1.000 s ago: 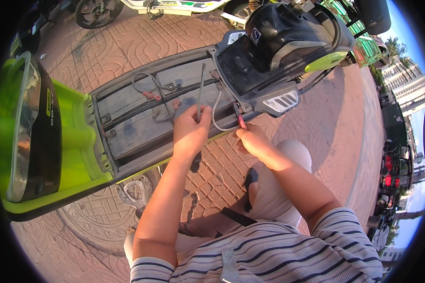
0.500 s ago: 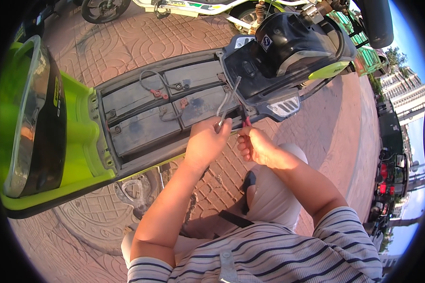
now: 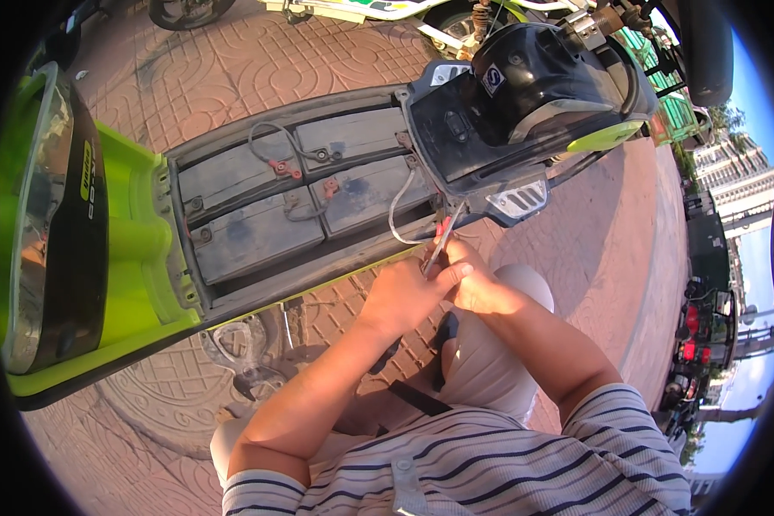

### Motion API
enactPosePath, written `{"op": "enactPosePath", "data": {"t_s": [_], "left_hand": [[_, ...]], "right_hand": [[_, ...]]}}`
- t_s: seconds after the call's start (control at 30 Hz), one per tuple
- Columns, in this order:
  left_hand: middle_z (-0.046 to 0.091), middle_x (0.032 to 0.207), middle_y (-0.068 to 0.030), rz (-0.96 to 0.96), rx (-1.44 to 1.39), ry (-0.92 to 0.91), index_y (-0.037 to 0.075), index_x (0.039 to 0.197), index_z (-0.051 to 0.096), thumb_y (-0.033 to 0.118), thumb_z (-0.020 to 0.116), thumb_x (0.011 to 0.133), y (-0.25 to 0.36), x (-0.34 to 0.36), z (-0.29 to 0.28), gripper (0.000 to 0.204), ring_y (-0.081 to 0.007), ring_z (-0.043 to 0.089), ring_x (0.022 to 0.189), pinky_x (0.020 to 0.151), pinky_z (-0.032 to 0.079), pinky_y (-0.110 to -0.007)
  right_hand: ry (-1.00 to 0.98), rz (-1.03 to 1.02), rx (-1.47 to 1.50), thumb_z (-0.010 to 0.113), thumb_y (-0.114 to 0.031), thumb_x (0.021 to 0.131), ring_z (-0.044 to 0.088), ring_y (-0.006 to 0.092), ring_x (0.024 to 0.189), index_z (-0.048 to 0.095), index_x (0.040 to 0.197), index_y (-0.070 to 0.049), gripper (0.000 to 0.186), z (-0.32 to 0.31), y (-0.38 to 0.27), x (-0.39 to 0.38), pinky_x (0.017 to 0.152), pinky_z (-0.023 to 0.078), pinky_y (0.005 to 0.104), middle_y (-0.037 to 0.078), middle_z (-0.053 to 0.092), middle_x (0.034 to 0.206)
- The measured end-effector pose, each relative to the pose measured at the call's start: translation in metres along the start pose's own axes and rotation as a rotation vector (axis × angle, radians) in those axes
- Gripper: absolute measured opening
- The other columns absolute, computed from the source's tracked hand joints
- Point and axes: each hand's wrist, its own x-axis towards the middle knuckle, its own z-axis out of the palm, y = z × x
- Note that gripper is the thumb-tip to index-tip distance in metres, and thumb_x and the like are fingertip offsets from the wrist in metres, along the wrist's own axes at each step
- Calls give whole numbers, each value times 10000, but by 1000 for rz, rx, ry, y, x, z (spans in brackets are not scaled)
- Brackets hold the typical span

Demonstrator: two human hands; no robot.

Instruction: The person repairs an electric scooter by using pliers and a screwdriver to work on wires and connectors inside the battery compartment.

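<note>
My left hand (image 3: 404,294) grips a metal screwdriver (image 3: 451,225), its shaft angled up toward the scooter's right edge. My right hand (image 3: 477,285) is closed around a red cable end (image 3: 441,227), close beside and partly behind my left hand. A grey cable (image 3: 396,206) loops from a terminal down to that spot. Four dusty batteries (image 3: 245,248) lie in the open floor compartment of a green scooter (image 3: 129,232), with short cables and red terminal fittings (image 3: 281,168) on top. The screwdriver's handle is largely hidden by my fingers.
The black front body (image 3: 525,90) rises at the upper right. A white scooter (image 3: 353,13) stands behind. Patterned paving (image 3: 172,77) surrounds everything, with a round manhole cover (image 3: 172,404) below the scooter. Parked vehicles (image 3: 697,344) and buildings (image 3: 731,181) line the right.
My left hand has moved right and down from over the batteries with the screwdriver, now meeting my right hand at the compartment's edge. My right hand has shifted slightly downward.
</note>
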Motion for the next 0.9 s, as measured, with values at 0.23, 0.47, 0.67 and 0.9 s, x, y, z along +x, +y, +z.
{"op": "enactPosePath", "data": {"t_s": [0.23,0.47,0.67,0.9], "left_hand": [[659,847,-122,93,-321,131,-83,1166,522,649,780,689,-13,25,46,910,-166,597,520,489,492,-312],[627,770,-99,140,-612,137,-98,1087,520,537,802,739,-8,18,48,778,-119,571,515,476,472,-267],[651,887,-126,174,-583,149,-99,1154,525,544,795,745,-15,18,49,809,-148,630,699,633,522,-295],[661,983,-129,226,-613,102,-73,1234,518,583,784,735,-8,12,43,866,-163,641,834,737,526,-308]], "right_hand": [[-101,-139,57,525,-213,958,530,102,683,572,918,-99,130,-21,30,35,569,415,266,-7,545,755],[19,-190,12,500,-276,994,531,83,700,618,905,-61,261,-29,43,52,605,434,274,-8,566,798],[181,-178,-23,511,-200,954,501,95,653,572,832,-86,177,-10,30,34,557,390,286,-12,522,728],[160,-335,-240,531,-156,923,455,92,640,534,766,-49,190,-14,28,31,552,373,287,-12,503,725]]}}
